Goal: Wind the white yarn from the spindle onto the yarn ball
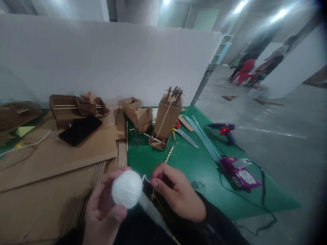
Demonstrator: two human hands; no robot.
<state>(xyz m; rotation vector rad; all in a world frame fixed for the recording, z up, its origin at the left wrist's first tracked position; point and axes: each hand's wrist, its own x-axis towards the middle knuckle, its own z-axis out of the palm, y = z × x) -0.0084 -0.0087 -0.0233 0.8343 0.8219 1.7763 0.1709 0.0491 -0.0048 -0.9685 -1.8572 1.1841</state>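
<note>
Cradling a ball of white yarn in the curled left hand, near the close edge of the green bench; pinching a loose strand between thumb and forefinger of the right hand. Likely light, soft and slightly squashy, prone to unwinding or snagging; best cupped round the sides without crushing. Finding only blurred, unreadable markings on the purple power strip.

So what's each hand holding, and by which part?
Left hand: ball of yarn, cupped around its left side. Right hand: the strand, pinched near the ball; can't tell if it's the end.
</note>
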